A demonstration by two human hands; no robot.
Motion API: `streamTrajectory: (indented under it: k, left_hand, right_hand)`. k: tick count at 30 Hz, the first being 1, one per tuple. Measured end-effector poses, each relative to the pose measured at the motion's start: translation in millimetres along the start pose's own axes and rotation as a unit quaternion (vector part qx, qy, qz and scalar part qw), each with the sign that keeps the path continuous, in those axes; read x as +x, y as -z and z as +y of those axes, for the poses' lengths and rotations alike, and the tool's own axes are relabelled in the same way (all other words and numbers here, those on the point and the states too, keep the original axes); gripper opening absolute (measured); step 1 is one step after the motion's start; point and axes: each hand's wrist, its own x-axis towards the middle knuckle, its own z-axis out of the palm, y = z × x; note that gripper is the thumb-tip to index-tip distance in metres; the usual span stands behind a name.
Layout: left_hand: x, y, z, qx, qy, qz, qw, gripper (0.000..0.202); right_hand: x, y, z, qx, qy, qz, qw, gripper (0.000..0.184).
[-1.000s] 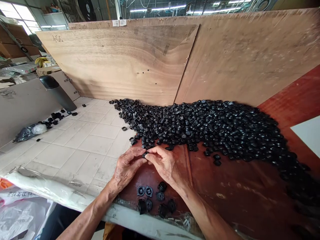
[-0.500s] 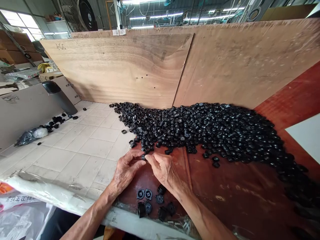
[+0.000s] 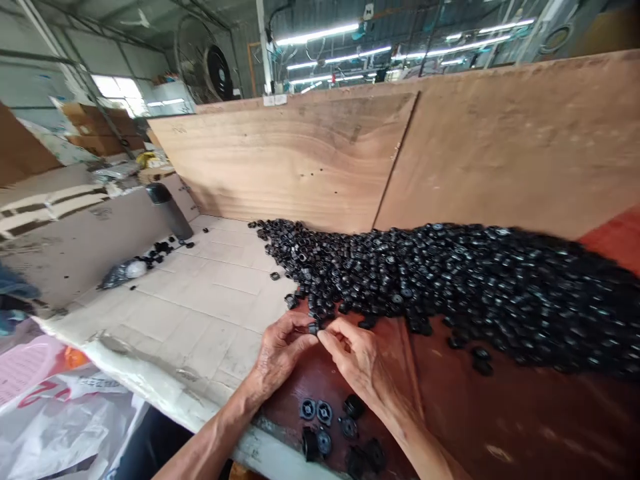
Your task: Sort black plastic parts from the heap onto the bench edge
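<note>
Between my two hands, just in front of the heap, is a small round black plastic part (image 3: 313,328). My left hand (image 3: 283,350) pinches it from the left with thumb and fingers. From the other side, my right hand (image 3: 357,350) has its thumb and fingertips closed at the part's right edge; whether they hold a second small piece is hidden. A large heap of similar black plastic parts (image 3: 425,267) lies behind the hands. Several loose black parts (image 3: 324,413), some showing a spoked face, lie on the red-brown board (image 3: 450,413) below my wrists.
A plywood panel (image 3: 280,160) stands behind the heap. On the pale tabletop (image 3: 200,307) at left are a dark flask (image 3: 173,217), a few scattered black pieces (image 3: 159,252) and a dark plastic bag (image 3: 117,275). White plastic bags (image 3: 85,420) hang below the front edge.
The camera view has turned left and tipped up, so everything sits further right and lower. Both hands keep their pinch on the black part, with little change in pose.
</note>
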Motion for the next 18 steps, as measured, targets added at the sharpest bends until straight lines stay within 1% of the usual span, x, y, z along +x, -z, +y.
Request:
streamTrajectory:
  k: [1,3,4,6,8,10,14,16,18]
  left_hand:
    - [-0.5,-0.4,-1.6,-0.005,0.006,0.0,1.0,0.034]
    - [-1.0,0.4,-5.6,-0.006,0.012,-0.01,1.0,0.041]
    - [-1.1,1.4,-7.3,0.009,0.005,-0.012,1.0,0.042]
    - [-1.3,4.4,-9.1,0.068,-0.033,-0.017,0.997,0.039]
    - [-1.1,7.3,-8.6,0.139,-0.085,-0.031,0.986,0.029]
    - [-0.2,8.8,-7.3,0.183,-0.123,-0.047,0.974,0.022]
    - [-0.5,8.1,-5.4,0.216,-0.149,-0.056,0.963,0.016]
    - [-6.3,9.3,-2.3,0.24,-0.164,-0.065,0.955,0.014]
    - [-16.5,14.0,4.9,0.265,-0.17,-0.079,0.946,0.015]
  right_hand:
    - [0.2,-1.7,3.6,0.017,0.013,0.019,1.0,0.02]
    - [0.8,-5.3,10.5,0.045,0.03,0.008,0.998,0.019]
    - [1.1,-7.0,13.3,0.055,0.026,-0.001,0.998,0.02]
    - [1.6,-9.9,16.9,0.067,-0.011,-0.018,0.998,0.023]
    - [2.6,-11.6,17.4,0.077,-0.073,-0.028,0.994,0.025]
    - [3.8,-12.1,14.3,0.092,-0.128,-0.036,0.987,0.026]
    - [3.0,-11.6,0.7,0.154,-0.171,-0.031,0.973,0.022]
    - [-0.6,-12.5,-5.7,0.216,-0.2,-0.05,0.954,0.021]
    - [-4.7,-13.2,-8.9,0.26,-0.232,-0.091,0.933,0.026]
